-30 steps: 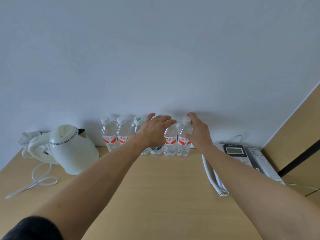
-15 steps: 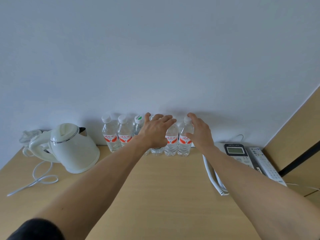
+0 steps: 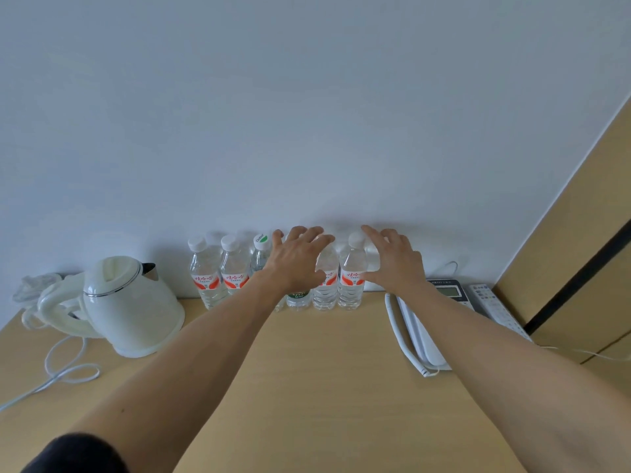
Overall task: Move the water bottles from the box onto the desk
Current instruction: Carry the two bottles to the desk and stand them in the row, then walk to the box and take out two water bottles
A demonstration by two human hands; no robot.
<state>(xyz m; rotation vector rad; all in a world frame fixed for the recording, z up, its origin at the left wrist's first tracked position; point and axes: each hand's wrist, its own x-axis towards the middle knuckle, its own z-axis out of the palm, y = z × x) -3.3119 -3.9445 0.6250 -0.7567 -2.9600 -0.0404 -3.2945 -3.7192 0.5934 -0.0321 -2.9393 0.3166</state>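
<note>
Two hands reach to the back of the surface, both at the row of water bottles. Left hand (image 3: 296, 261) lies spread over the middle of the row, fingers relaxed and extended across the bottle tops; it hides one or two caps, and no curl round any bottle is evident. Right hand (image 3: 392, 259) stands just beside the rightmost bottle (image 3: 351, 278), fingers splayed, thumb near its label, fingertip close to its cap; contact cannot be confirmed, and nothing is grasped.

Water bottles (image 3: 235, 271) stand upright in a tight line against the wall (image 3: 307, 114), touching or nearly touching one another. Most carry red-and-white labels; one shows a green cap (image 3: 261, 238), another a green label low down. No box is visible.

Handling judgement: the bottles appear full and sealed, so moderately heavy for their size, with thin clear walls that will yield under a hard squeeze. Smooth plastic may slip; the labelled waist or the neck under the cap offers the surest hold. Close spacing means a neighbour could be knocked over during any adjustment.

Outward: a white electric kettle (image 3: 129, 305) with loose cord sits to the left; a desk telephone (image 3: 440, 302) and a remote control (image 3: 491, 305) lie to the right on the wooden surface (image 3: 324, 370).
</note>
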